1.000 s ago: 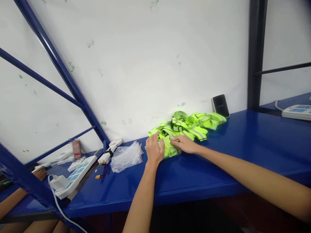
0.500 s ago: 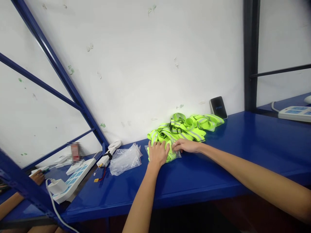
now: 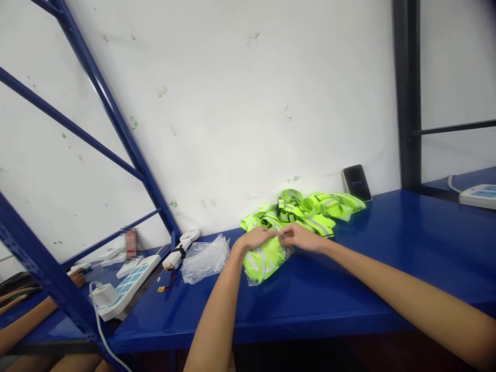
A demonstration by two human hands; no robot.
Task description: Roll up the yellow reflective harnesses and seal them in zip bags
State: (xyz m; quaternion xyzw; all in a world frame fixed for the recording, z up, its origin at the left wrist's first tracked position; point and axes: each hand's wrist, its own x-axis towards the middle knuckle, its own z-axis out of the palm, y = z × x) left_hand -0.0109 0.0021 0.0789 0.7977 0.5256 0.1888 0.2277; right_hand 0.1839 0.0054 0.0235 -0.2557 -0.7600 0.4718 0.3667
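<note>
A clear plastic bag (image 3: 264, 262) with a folded neon-yellow reflective strap garment inside rests on the blue table near its middle. My left hand (image 3: 256, 237) is closed on the bag's top left edge, thumb and fingertips reaching toward the right. Close beside it, my right hand (image 3: 297, 236) pinches the same edge with curled fingers; the fingertips nearly meet. Behind the hands lies a loose heap of neon-yellow reflective straps (image 3: 310, 209) with silver stripes and black buckles.
Left of the bag sits a stack of empty clear bags (image 3: 205, 258), beside a white handheld fan (image 3: 189, 235) and a battery with wires (image 3: 172, 258). A phone (image 3: 356, 182) leans at the wall. Beyond the blue frame are a power strip (image 3: 129, 287) and another person's hand (image 3: 77, 277).
My left hand has lifted off the bag's front and turned to its upper edge, next to my right hand. More of the bagged garment shows now. The view has shifted slightly.
</note>
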